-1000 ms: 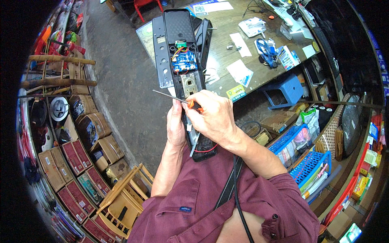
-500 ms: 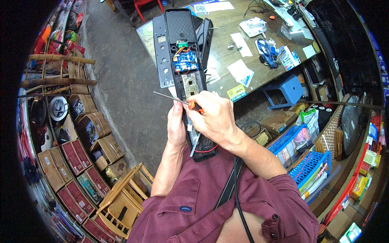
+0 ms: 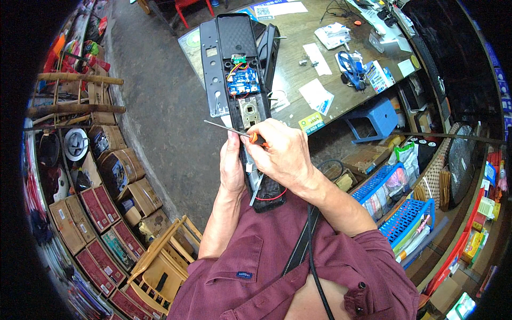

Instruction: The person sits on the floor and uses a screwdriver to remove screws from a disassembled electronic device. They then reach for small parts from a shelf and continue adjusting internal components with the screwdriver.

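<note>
- Holding the screwdriver [image 3: 229,129] is the right hand [image 3: 280,152], its fingers clamped round the orange handle, with the bare shaft pointing out to the left.
- Lying along the left side of the long black casing [image 3: 237,41], the left hand [image 3: 231,165] has its fingertips beside the shaft; whether its fingers close round the casing I cannot tell.
- The casing runs from the person's lap, near, toward the far side, its far end over the left part of the worktop [image 3: 290,61].
- It is open: a blue circuit board [image 3: 244,81] with coloured wires sits in its far half, a metal plate [image 3: 248,111] with a square hole comes next, and a red wire [image 3: 273,199] loops at the near end.
- Step in hand, as I judge it: screwdriver work on the open casing — though the visible tip points away to the left, clear of any screw I can see.
- Using that tip would call for turning it down toward the casing, with the left hand bracing the side and the loose wires kept clear.
- Left of the casing is a grey plate [image 3: 212,66] with holes; right of it, another black part [image 3: 270,50]; farther right, small metal pieces [image 3: 303,62] beside a white paper strip [image 3: 318,58].
</note>
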A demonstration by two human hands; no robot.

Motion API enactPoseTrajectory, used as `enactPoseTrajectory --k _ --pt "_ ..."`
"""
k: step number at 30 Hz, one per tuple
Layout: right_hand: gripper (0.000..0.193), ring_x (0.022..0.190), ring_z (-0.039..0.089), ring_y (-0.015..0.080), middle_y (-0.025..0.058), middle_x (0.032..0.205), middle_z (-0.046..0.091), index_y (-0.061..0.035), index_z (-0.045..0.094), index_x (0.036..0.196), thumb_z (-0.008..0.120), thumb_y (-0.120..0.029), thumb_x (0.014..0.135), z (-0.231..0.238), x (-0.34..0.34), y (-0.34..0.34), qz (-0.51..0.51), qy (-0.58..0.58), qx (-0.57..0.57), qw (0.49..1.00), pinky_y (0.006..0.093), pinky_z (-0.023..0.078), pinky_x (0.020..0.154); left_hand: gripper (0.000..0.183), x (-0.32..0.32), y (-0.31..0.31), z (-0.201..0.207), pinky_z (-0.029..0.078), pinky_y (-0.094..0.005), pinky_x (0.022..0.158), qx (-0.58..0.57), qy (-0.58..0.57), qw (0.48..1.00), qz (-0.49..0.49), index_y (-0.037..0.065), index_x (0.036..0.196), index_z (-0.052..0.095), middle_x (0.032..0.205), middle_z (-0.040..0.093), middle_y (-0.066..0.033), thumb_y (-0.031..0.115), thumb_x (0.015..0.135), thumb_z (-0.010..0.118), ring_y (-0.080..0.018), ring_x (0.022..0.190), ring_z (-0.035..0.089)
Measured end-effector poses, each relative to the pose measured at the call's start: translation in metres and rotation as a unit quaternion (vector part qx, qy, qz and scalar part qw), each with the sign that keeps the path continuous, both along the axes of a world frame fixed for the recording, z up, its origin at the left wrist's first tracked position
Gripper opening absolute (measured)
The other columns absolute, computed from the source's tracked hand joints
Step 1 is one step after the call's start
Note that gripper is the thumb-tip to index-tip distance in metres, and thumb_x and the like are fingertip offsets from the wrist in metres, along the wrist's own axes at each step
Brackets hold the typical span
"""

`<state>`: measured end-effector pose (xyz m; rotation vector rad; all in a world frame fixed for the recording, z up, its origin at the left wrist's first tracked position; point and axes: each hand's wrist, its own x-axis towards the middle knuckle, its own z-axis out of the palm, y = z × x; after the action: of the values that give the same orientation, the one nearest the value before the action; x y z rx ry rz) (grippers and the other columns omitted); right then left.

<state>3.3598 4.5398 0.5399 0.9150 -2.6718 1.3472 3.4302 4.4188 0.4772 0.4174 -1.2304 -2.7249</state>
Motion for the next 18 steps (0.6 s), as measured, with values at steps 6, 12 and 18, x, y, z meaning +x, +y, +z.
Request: enactPoseTrajectory --k 6,12,18 --pt "0.015 0.073 0.070 0.0345 0.0106 0.086 0.069 -0.0083 0.068 0.092 0.075 -0.019 0.085 0.0007 -0.0028 -0.0008 0.008 -0.023 -0.030 0.999 0.0464 0.053 0.064 0.054 -0.0020 -0.0020 0.0026 0.054 -0.0319 0.094 0.000 -0.005 1.000 -0.014 -0.001 0.134 0.058 0.122 0.067 -0.0106 0.044 0.115 0.035 -0.0153 0.107 0.066" --pt "0.015 0.073 0.070 0.0351 0.0112 0.085 0.070 -0.0079 0.068 0.089 0.075 -0.021 0.087 0.0026 -0.0027 -0.0017 -0.019 -0.032 -0.026 0.999 0.0464 0.053 0.065 0.051 -0.0050 0.0025 0.0050 0.053 -0.0318 0.095 0.001 -0.010 1.000 0.002 0.000 0.132 0.060 0.120 0.067 -0.0095 0.042 0.115 0.037 -0.0146 0.106 0.066" --pt "0.016 0.073 0.069 0.0363 0.0112 0.084 0.069 -0.0077 0.067 0.088 0.075 -0.021 0.088 0.0053 -0.0001 -0.0041 -0.048 -0.015 0.014 0.999 0.0473 0.052 0.065 0.048 -0.0061 0.0048 0.0104 0.053 -0.0306 0.092 0.000 -0.021 1.000 0.013 0.001 0.123 0.063 0.114 0.068 -0.0076 0.042 0.115 0.039 -0.0126 0.102 0.065"
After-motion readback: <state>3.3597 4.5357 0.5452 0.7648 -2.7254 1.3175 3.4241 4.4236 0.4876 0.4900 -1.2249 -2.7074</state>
